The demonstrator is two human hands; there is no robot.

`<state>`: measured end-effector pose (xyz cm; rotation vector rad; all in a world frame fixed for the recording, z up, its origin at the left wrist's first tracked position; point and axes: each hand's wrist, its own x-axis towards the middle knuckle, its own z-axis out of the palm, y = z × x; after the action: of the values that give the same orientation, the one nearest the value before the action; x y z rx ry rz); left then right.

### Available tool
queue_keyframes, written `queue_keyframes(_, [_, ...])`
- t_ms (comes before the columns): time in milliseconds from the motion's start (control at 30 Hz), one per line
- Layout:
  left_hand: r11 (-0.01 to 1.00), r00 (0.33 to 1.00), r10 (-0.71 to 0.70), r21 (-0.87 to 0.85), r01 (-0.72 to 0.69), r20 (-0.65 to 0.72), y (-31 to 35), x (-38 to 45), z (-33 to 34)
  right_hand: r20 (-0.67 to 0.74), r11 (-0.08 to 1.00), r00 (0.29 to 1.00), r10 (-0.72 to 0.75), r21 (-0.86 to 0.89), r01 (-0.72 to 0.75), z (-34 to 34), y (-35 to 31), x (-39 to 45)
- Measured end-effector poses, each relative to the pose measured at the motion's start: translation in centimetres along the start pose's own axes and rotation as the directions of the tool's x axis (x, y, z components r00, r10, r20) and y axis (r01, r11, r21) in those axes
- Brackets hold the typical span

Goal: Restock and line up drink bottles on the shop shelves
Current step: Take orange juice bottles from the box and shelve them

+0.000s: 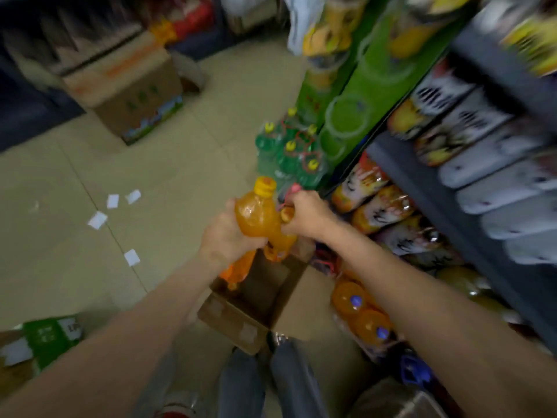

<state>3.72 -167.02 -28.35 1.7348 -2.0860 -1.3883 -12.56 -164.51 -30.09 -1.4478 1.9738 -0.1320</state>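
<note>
Left hand grips an orange drink bottle; right hand grips a second bottle above the open carton, floor open leftward.

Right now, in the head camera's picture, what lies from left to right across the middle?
Paper scraps on the floor → left hand → orange bottle with yellow cap → right hand → bagged snacks on the shelf.
</note>
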Motion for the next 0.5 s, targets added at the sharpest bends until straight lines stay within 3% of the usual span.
queue_keyframes(167, [0.949, 0.953, 0.304, 0.092, -0.303, -0.001, 16.8, -6.2, -8.5, -0.202, 0.986, 0.976, -0.086, -0.160, 0.054, -21.6, -6.1, -12.8])
queue_keyframes(300, [0.847, 0.847, 0.530, 0.017, -0.531, 0.022, 28.1, -11.6, -11.9, -0.482, 0.995, 0.874, -0.066, -0.101, 0.020, -32.6, -7.6, -25.6])
queue_keyframes(400, [0.756, 0.755, 0.655, -0.048, -0.653, 0.040, 35.2, -15.1, -11.6, -0.745, 0.995, 0.667, -0.024, 0.049, 0.091, -36.5, -6.6, -34.2])
queue_keyframes(500, [0.684, 0.680, 0.728, -0.157, -0.712, 0.088, 41.5, -19.3, -9.8, -0.957, 0.942, 0.270, 0.106, 0.184, 0.281, -38.1, -4.6, -40.6])
